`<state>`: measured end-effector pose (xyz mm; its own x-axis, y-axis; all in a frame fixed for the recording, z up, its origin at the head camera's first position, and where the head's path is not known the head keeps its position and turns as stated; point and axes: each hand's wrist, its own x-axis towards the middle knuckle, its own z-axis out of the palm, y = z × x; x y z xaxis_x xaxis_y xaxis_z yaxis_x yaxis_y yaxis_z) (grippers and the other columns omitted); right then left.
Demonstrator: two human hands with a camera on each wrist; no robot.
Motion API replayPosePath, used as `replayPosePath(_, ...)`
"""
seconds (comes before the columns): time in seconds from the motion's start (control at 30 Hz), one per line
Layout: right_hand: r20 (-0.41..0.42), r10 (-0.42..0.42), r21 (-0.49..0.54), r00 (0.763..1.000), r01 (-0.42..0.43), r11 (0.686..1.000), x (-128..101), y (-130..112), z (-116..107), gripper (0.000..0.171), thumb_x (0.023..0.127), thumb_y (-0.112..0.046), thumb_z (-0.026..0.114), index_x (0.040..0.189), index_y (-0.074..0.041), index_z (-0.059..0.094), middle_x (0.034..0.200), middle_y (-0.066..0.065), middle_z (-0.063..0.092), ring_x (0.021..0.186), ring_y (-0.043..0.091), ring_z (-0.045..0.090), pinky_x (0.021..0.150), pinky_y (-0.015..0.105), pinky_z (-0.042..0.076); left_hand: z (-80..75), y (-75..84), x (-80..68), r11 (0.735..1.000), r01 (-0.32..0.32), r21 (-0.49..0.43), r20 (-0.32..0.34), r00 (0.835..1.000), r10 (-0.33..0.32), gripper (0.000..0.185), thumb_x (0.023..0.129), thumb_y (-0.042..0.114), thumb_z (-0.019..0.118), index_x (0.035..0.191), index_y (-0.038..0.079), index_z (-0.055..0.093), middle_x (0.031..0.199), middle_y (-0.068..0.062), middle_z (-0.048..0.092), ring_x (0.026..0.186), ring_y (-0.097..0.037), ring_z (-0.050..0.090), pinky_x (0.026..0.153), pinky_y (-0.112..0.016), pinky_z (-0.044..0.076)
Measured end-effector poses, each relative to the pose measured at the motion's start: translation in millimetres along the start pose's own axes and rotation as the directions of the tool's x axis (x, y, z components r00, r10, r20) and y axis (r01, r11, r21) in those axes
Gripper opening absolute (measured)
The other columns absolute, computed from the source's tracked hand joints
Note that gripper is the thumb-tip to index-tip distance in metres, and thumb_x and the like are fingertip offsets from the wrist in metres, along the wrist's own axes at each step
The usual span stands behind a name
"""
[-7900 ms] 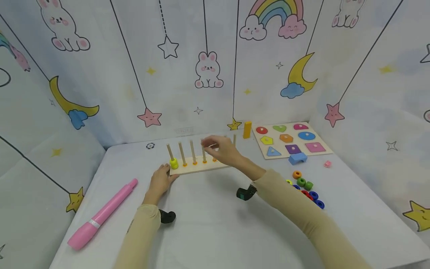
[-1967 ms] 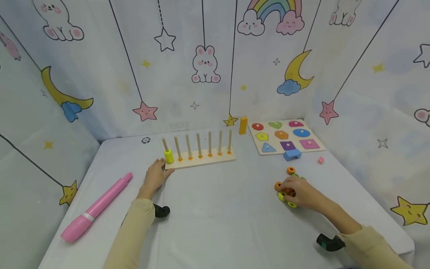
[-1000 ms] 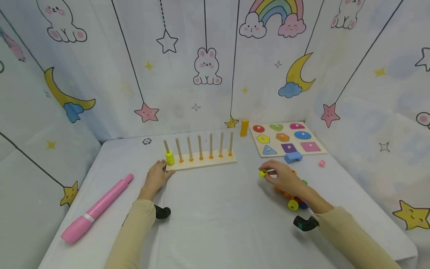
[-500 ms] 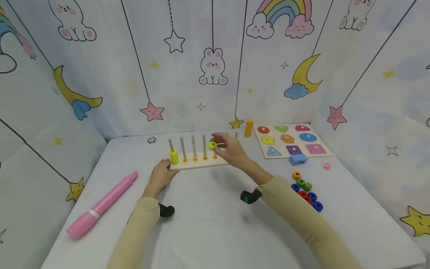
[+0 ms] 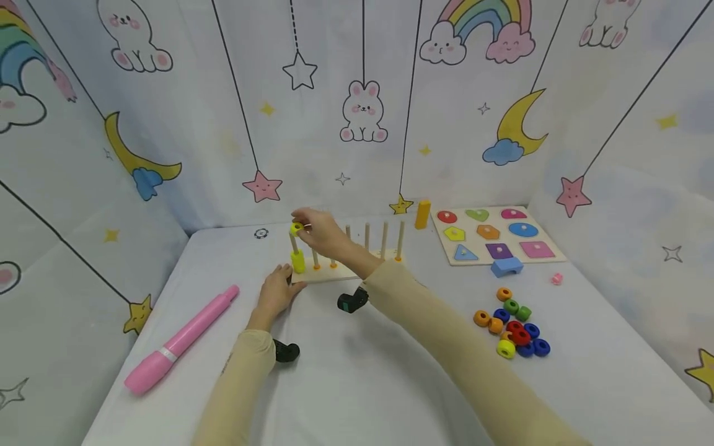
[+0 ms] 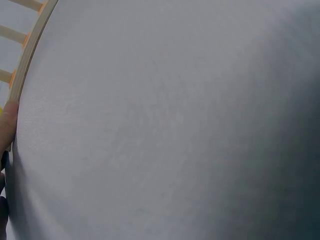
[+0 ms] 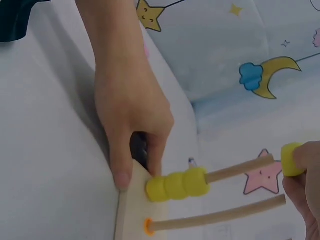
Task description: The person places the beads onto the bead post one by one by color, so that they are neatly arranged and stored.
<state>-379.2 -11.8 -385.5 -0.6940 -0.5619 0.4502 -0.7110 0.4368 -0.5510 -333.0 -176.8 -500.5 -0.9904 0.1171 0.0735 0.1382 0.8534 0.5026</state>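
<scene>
- One yellow bead [image 7: 288,162]: pinched it in the right hand [image 5: 323,234], just beyond the tip of the leftmost peg [image 7: 240,169] on the wooden pegboard [image 5: 325,275].
- Gripped the pegboard's left end with the left hand [image 5: 276,291].
- Had three yellow beads [image 7: 176,185] stacked low on that same peg.
- Had loose coloured beads [image 5: 521,336] bunched on the right of the table [image 5: 379,384], nearer than a shape puzzle [image 5: 481,249].
- Had a long pink object [image 5: 184,341] lying aslant at left.

One rack [image 5: 329,276], seven pegs [image 5: 401,241]; five yellow beads [image 5: 298,262], four orange beads [image 5: 495,326], four blue beads [image 5: 525,351], two red beads [image 5: 521,337], two green beads [image 5: 523,314]; one puzzle [image 5: 481,254], nine shapes [image 5: 523,230]; two blocks [image 5: 507,267]; one bat [image 5: 184,339]; one trinket [image 5: 556,279].
</scene>
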Motion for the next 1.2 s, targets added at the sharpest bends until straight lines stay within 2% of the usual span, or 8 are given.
replayPosePath(0.27, 0.04, 0.043, -0.088, 0.998, -0.039, 0.995, 11.8, -2.0, 13.0, 0.035, 0.092, -0.004, 0.059, 0.126, 0.001, 0.052, 0.114, 0.012, 0.064, 0.101, 0.014, 0.062, 0.083, 0.009, 0.047, 6.9, -0.9, -2.7, 1.0, -0.008, -0.006, -0.013, 1.0, 0.008, 0.067, 0.09, 0.033, 0.064, 0.137, -0.009, 0.041, 0.141, -0.028, 0.039, 0.133, -0.045, 0.029, 0.108, -0.058, 0.025)
replayPosePath(0.43, 0.076, 0.055, -0.136, 0.996, -0.044, 0.99, 10.1, -1.9, 14.5, 0.036, 0.093, -0.006, 0.058, 0.128, 0.0, 0.052, 0.12, 0.012, 0.062, 0.108, 0.017, 0.06, 0.088, 0.012, 0.046, 10.7, -2.0, -6.8, 1.0, -0.01, 0.001, -0.031, 0.999, 0.01, 0.066, 0.089, 0.033, 0.066, 0.135, -0.009, 0.044, 0.139, -0.027, 0.042, 0.133, -0.044, 0.031, 0.107, -0.058, 0.027)
replayPosePath(0.57, 0.025, 0.032, -0.14, 0.999, -0.028, 0.99, 4.8, -4.7, 5.9, 0.035, 0.092, -0.007, 0.06, 0.126, -0.002, 0.054, 0.121, 0.01, 0.061, 0.109, 0.018, 0.059, 0.091, 0.015, 0.045, 7.8, -1.0, -6.8, 1.0, -0.026, 0.016, -0.043, 0.999, 0.026, 0.066, 0.089, 0.033, 0.066, 0.134, -0.01, 0.044, 0.138, -0.028, 0.042, 0.131, -0.045, 0.032, 0.106, -0.059, 0.028)
replayPosePath(0.7, -0.062, -0.044, -0.083, 0.997, 0.038, 0.996, -3.2, -4.7, -9.5, 0.028, 0.091, -0.003, 0.059, 0.119, 0.001, 0.058, 0.113, 0.01, 0.064, 0.103, 0.015, 0.061, 0.087, 0.013, 0.047, 3.4, 0.7, -3.1, 0.999, -0.041, 0.027, -0.046, 0.998, 0.042, 0.067, 0.09, 0.033, 0.065, 0.134, -0.012, 0.043, 0.138, -0.029, 0.041, 0.131, -0.047, 0.032, 0.106, -0.059, 0.027)
replayPosePath(0.83, -0.106, -0.093, 0.008, 0.99, 0.094, 0.996, -21.4, 0.4, -26.4, 0.02, 0.09, 0.0, 0.058, 0.11, 0.001, 0.063, 0.102, 0.01, 0.068, 0.094, 0.014, 0.064, 0.079, 0.012, 0.05, 2.3, 0.2, -3.1, 0.998, -0.044, 0.036, -0.044, 0.998, 0.046, 0.066, 0.09, 0.032, 0.065, 0.134, -0.012, 0.042, 0.139, -0.03, 0.04, 0.131, -0.047, 0.031, 0.107, -0.058, 0.026)
replayPosePath(0.97, -0.125, -0.09, 0.03, 0.988, 0.094, 0.995, -49.0, 11.0, -47.1, 0.014, 0.089, 0.0, 0.061, 0.101, 0.0, 0.066, 0.095, 0.007, 0.07, 0.087, 0.012, 0.066, 0.072, 0.015, 0.054, 3.2, 0.3, -1.0, 0.997, -0.054, 0.047, -0.023, 0.998, 0.055, 0.066, 0.091, 0.034, 0.063, 0.136, -0.01, 0.042, 0.14, -0.029, 0.039, 0.132, -0.046, 0.03, 0.108, -0.058, 0.025)
replayPosePath(1.07, -0.088, -0.066, 0.026, 0.994, 0.068, 0.997, -71.9, 19.2, -62.1, 0.012, 0.088, -0.002, 0.064, 0.099, -0.001, 0.067, 0.094, 0.005, 0.07, 0.085, 0.012, 0.066, 0.071, 0.017, 0.055, 3.5, 0.5, 0.1, 0.997, -0.055, 0.051, -0.019, 0.998, 0.056, 0.066, 0.091, 0.035, 0.063, 0.136, -0.01, 0.042, 0.14, -0.028, 0.039, 0.132, -0.046, 0.03, 0.108, -0.058, 0.025)
replayPosePath(1.2, 0.024, -0.014, 0.031, 1.0, 0.014, 0.999, -101.5, 29.5, -76.7, 0.015, 0.088, -0.005, 0.065, 0.103, -0.001, 0.067, 0.096, 0.007, 0.07, 0.087, 0.012, 0.065, 0.074, 0.02, 0.055, 2.8, -0.8, -1.1, 0.998, -0.044, 0.049, -0.031, 0.998, 0.045, 0.066, 0.091, 0.033, 0.064, 0.135, -0.01, 0.043, 0.14, -0.028, 0.04, 0.132, -0.046, 0.031, 0.107, -0.058, 0.025)
